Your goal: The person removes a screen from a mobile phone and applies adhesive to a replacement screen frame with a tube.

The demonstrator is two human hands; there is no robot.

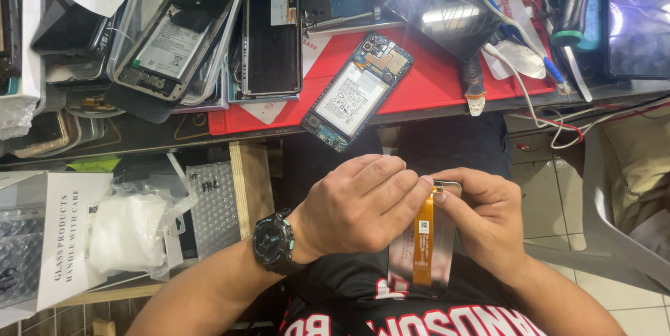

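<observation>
Replacement phone screen (426,252) gripped in right hand (488,221), orange flex cable (423,242) facing up; left hand (359,203) pinching cable's top connector. Opened phone (357,92), back removed, beyond both hands on red mat (433,81): screen apparently not yet fitted.

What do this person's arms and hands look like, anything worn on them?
Both hands are bare, no gloves or rings showing. The left hand has a chunky black wristwatch with teal accents on its round dial. The right hand has nothing on its wrist. Both forearms are uncovered; no sleeves reach them.
</observation>
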